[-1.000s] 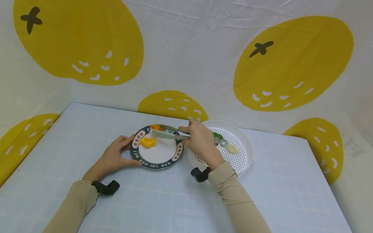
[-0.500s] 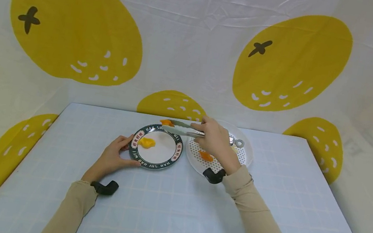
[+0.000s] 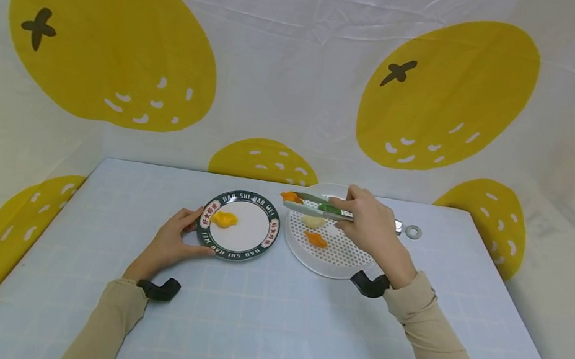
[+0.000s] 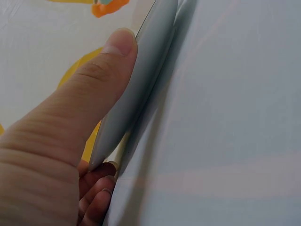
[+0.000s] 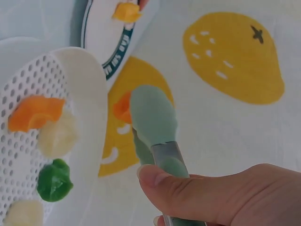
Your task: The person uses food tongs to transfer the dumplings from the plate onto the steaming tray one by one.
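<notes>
My left hand (image 3: 166, 246) holds a white plate (image 3: 248, 231) with a dark green lettered rim; the thumb lies on the edge and fingertips reach underneath, as the left wrist view shows. On the plate sits a yellow dumpling (image 3: 225, 219). My right hand (image 3: 371, 221) grips metal tongs with pale green tips (image 5: 153, 115). Between those tips is an orange dumpling (image 5: 122, 107), held up at the far left rim of a white perforated tray (image 3: 340, 254). That tray bears a second orange dumpling (image 3: 315, 240), a green one (image 5: 55, 180) and cream ones (image 5: 57, 136).
Plate and tray stand side by side near the back of a table with a pale blue checked cloth (image 3: 242, 323). Behind rises a white sheet printed with big yellow fruit (image 3: 116, 46). Each wrist carries a black camera mount (image 3: 159, 289).
My right hand has moved right, carrying the tongs and orange dumpling from above the plate's far rim to the tray's far left edge. My left hand stays at the plate.
</notes>
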The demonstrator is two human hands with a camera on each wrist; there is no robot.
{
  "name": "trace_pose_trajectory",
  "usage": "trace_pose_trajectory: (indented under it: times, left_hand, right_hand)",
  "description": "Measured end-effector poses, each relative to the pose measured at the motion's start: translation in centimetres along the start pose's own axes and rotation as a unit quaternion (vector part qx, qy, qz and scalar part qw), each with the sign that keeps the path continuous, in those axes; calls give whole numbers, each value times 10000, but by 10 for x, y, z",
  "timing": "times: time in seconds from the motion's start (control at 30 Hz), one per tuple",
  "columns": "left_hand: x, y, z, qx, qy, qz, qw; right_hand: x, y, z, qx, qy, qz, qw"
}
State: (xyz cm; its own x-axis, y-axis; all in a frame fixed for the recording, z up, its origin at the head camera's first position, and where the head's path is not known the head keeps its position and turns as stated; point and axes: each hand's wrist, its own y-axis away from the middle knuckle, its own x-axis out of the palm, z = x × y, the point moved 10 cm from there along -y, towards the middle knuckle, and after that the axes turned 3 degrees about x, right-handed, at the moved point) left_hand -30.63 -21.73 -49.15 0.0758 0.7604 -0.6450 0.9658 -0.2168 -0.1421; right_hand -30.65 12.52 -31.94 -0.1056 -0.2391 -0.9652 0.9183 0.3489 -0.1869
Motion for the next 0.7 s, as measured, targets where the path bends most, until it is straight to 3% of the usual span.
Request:
trace_pose_trajectory:
  times: [0.7]
  left_hand:
    - [0, 1, -1, -14, -19, 25, 10000]
  right_hand:
    - [-8, 44, -63, 342, 280, 302, 9986]
